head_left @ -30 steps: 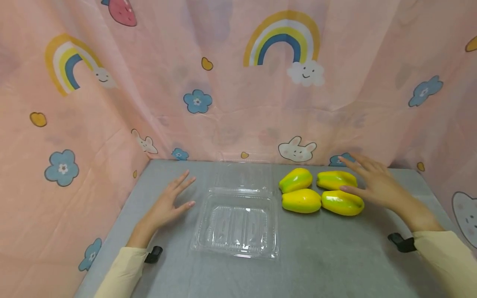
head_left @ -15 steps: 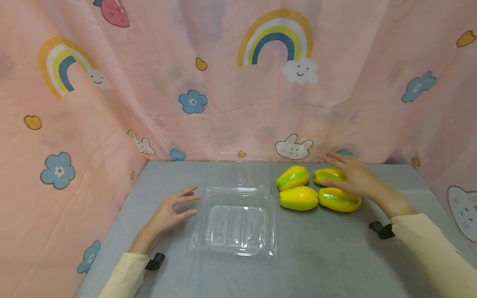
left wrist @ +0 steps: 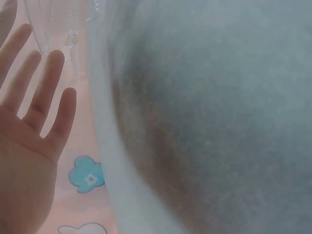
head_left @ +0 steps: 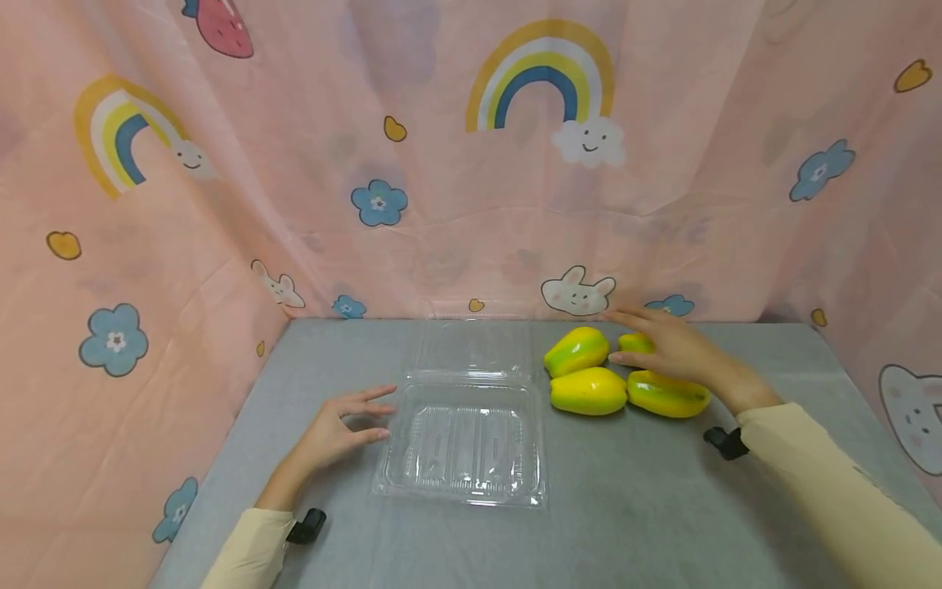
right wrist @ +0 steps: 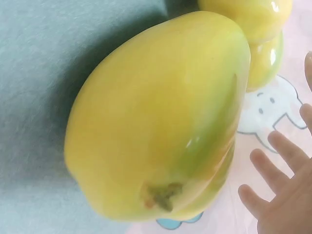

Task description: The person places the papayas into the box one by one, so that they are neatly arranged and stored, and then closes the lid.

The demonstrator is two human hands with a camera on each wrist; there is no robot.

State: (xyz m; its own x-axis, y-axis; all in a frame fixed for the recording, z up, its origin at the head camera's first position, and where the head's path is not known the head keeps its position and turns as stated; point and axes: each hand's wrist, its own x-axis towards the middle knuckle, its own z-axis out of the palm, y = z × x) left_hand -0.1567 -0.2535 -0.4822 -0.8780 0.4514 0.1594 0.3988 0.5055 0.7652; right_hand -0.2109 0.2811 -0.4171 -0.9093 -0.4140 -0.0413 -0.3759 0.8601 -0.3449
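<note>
Hovering, spread and empty: right hand (head_left: 673, 348) over yellow fruits (head_left: 668, 396), left hand (head_left: 333, 429) beside container (head_left: 471, 496).

I am in what looks like a makeshift recording booth: pink cloth (head_left: 456, 245), printed with rainbows (head_left: 540, 53), flowers (head_left: 379, 203) and bunnies (head_left: 579, 296), hangs behind my grey bench (head_left: 625, 499) and along both sides, and black cameras (head_left: 307, 526) sit at my wrists. Whether a home or a lab lies around it, I cannot tell.
</note>
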